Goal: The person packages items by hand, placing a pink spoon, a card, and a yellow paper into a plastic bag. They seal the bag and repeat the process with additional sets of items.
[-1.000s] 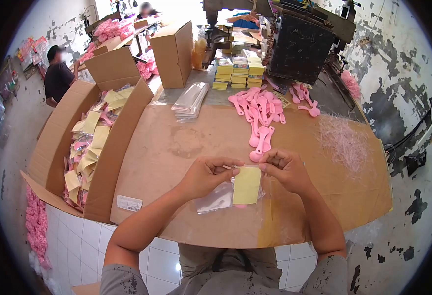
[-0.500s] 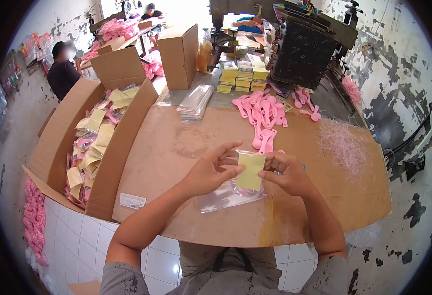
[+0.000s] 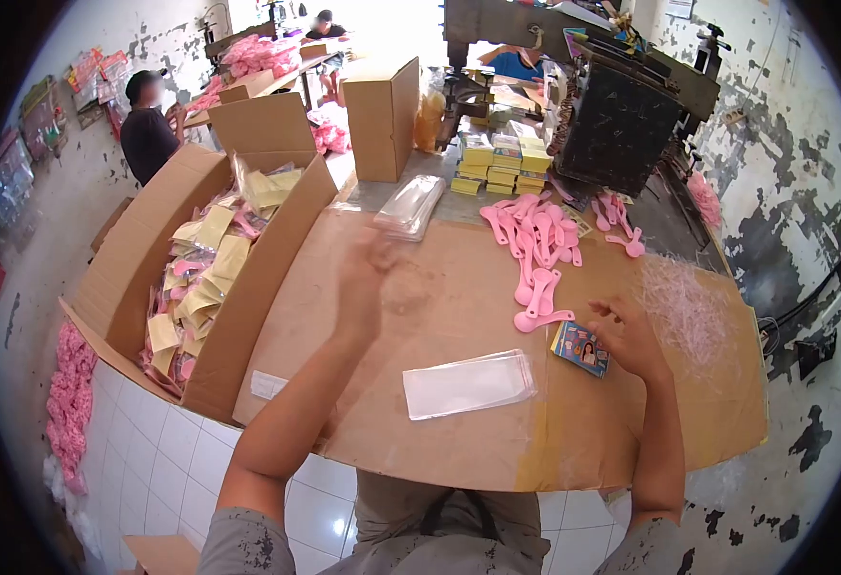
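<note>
Bagged packets already heap the box, left of the left grip. Still loose on the worktop: a sleeve pile just beyond that grip, flat sleeves between both grips but nearer the body, spoons beyond the right grip, and cards just under it. The left grip is blurred; whether it holds anything cannot be told. The right grip is parted, apparently unladen. The cards' print, a label bodyward of the left grip, and scrawl on a black case are unreadable.
</note>
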